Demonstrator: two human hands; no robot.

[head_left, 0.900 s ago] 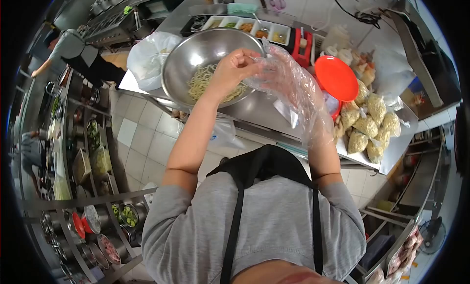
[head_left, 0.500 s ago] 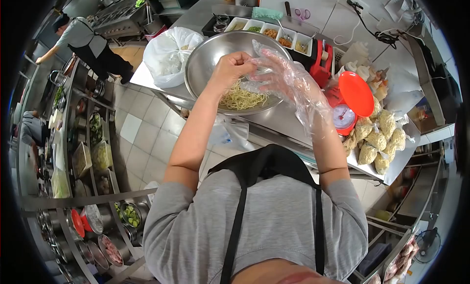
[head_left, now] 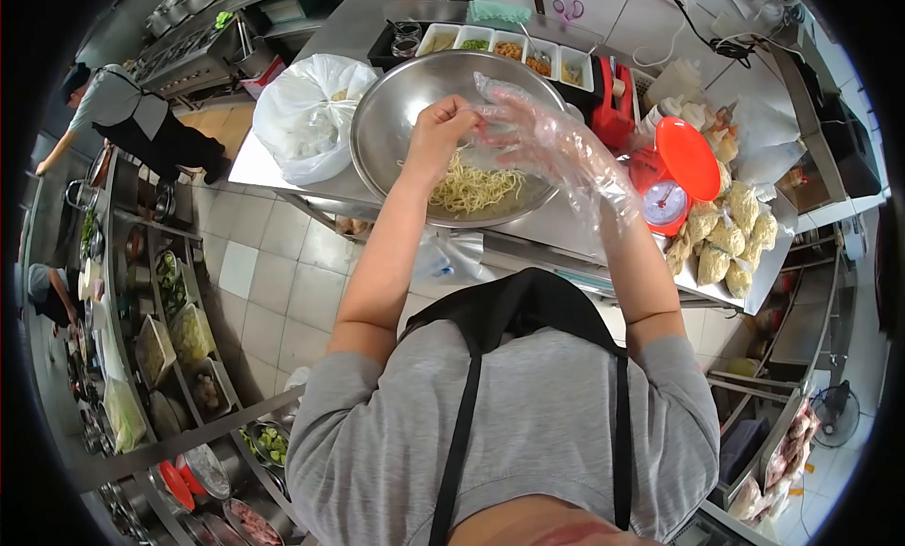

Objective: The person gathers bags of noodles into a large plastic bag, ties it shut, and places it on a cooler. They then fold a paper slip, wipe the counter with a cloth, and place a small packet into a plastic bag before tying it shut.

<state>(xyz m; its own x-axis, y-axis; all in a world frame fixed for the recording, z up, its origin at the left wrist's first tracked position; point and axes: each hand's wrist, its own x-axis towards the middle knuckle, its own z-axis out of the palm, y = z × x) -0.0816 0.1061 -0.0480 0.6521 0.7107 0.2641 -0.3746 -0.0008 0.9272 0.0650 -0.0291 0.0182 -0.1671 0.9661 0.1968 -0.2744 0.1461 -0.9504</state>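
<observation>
A clear plastic glove [head_left: 594,174] covers my right hand [head_left: 523,131], whose fingers are spread inside it above the right part of a large steel bowl [head_left: 386,108]. My left hand [head_left: 445,131] is bare, with its fingers pinched on the glove near the right fingertips. Below both hands, a heap of yellow noodles [head_left: 476,185] lies in the bowl. The left wrist hides part of the bowl's inside.
A white plastic bag [head_left: 306,122] stands left of the bowl. Behind are white trays [head_left: 509,48] of toppings. At right are a red scale [head_left: 665,202] and bagged noodles [head_left: 726,235]. A co-worker [head_left: 141,113] stands far left.
The view has shifted slightly, so the counter and bowl sit a little differently in it. My left hand stays pinched on the glove, and my right fingers remain spread inside it.
</observation>
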